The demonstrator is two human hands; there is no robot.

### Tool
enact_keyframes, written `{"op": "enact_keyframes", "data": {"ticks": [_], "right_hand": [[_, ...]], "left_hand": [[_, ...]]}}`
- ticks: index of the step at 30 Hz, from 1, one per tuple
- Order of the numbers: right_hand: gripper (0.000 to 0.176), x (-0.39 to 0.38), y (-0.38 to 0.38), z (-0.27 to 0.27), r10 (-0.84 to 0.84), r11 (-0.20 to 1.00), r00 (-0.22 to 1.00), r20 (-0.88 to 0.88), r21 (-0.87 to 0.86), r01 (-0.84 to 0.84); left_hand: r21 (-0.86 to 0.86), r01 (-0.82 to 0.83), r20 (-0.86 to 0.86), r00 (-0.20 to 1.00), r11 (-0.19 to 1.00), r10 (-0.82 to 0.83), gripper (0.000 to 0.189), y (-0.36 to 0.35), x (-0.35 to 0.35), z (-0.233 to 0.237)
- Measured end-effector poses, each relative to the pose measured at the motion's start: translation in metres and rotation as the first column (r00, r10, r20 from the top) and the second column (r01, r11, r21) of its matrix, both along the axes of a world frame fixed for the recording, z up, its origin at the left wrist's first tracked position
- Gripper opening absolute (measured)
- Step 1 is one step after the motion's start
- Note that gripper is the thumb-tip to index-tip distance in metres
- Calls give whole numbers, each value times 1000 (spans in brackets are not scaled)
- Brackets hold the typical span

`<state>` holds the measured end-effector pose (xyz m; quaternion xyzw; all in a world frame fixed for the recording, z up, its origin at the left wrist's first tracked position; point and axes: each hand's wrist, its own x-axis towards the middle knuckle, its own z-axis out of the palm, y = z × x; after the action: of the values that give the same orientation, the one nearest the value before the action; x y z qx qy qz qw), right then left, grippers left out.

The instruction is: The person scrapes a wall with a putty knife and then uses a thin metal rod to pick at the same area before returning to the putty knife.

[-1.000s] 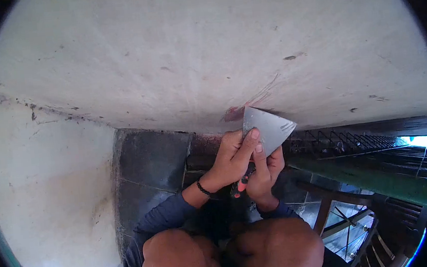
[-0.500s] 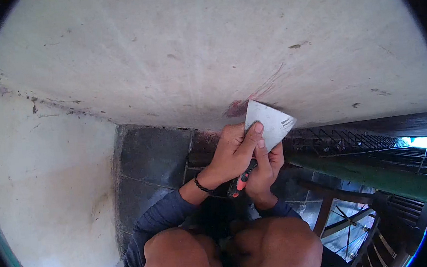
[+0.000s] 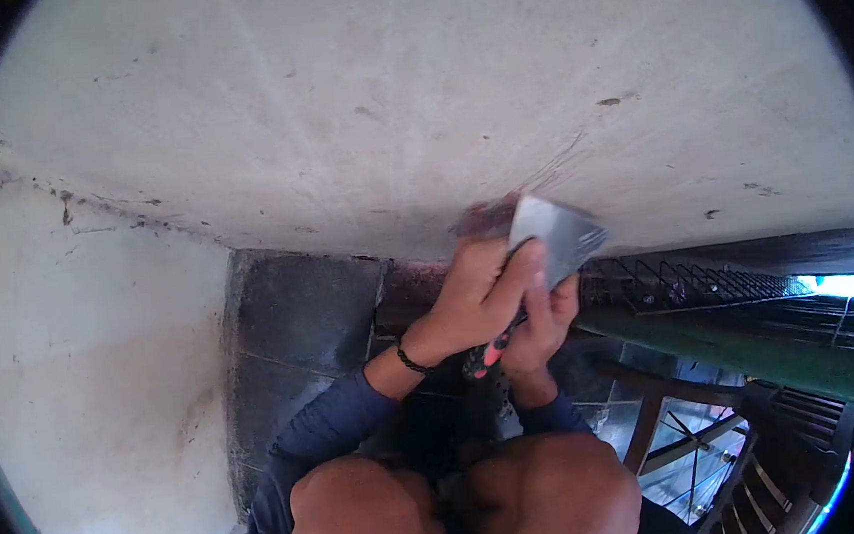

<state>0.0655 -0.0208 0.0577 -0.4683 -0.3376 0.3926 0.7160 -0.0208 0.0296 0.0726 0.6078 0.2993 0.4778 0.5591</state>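
Note:
A putty knife [image 3: 553,235] with a broad metal blade and a black-and-red handle is held between both hands, its blade slanting up against the stained wall. My left hand [image 3: 480,298], with a dark beaded bracelet at the wrist, closes over the lower blade, thumb along the metal. From the right, my right hand [image 3: 543,333] wraps the blade's base and handle, fingers closed. A dark reddish patch [image 3: 483,217] with scratch lines marks the pale wall [image 3: 384,100] beside the blade's upper corner.
Dark floor tiles [image 3: 305,307] meet the wall below and left. At right are a dark wire rack [image 3: 709,280], a green rail [image 3: 744,342] and a dark slatted wooden chair [image 3: 802,438]. My bent knees [image 3: 367,518] rise close below the hands.
Both hands and the putty knife have shifted slightly right in view, and the blade has tilted, its face now darker. The grip looks the same.

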Motion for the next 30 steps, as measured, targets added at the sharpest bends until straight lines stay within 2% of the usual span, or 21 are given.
{"op": "enact_keyframes", "data": {"ticks": [1, 4, 5, 8, 12, 16, 18, 21, 24, 27, 30], "right_hand": [[26, 4, 1, 5, 2, 999, 1000, -1, 35, -2], [28, 12, 9, 30, 2, 995, 998, 55, 95, -7], [28, 11, 7, 34, 1, 996, 995, 97, 87, -10], [27, 6, 0, 16, -31, 999, 989, 146, 48, 24], [26, 0, -11, -4, 34, 999, 992, 124, -43, -29], [28, -2, -9, 7, -4, 1000, 987, 164, -15, 6], [24, -3, -7, 16, -25, 1000, 991, 130, 6, 25], [22, -4, -7, 14, -27, 1000, 994, 105, 6, 26], [22, -1, -9, 3, -6, 1000, 994, 106, -12, 7], [27, 0, -10, 7, -4, 1000, 985, 175, -9, 6], [29, -3, -6, 31, -30, 998, 984, 173, 55, 20]], "left_hand": [[87, 23, -54, 998, 996, -19, 29, 4, 0, 11], [156, -8, 11, 1000, 988, 6, 27, 12, 8, 39], [287, -199, 113, 978, 937, 173, 31, 10, 15, 38], [53, -83, 104, 992, 995, 77, 30, -3, 10, 13], [-44, -50, 118, 992, 998, 55, 30, -8, 4, -13], [-7, 4, 128, 992, 1000, -3, 31, -1, 2, -3], [6, 7, 129, 992, 1000, -8, 31, -1, 2, 7], [2, -12, 87, 996, 1000, 12, 32, -4, 2, -2], [-64, -107, 146, 982, 992, 116, 33, -11, 11, -9], [-90, 1, 122, 992, 996, 10, 32, -7, 4, -4], [2, 60, 161, 985, 998, -60, 32, 2, 2, 20]]}}
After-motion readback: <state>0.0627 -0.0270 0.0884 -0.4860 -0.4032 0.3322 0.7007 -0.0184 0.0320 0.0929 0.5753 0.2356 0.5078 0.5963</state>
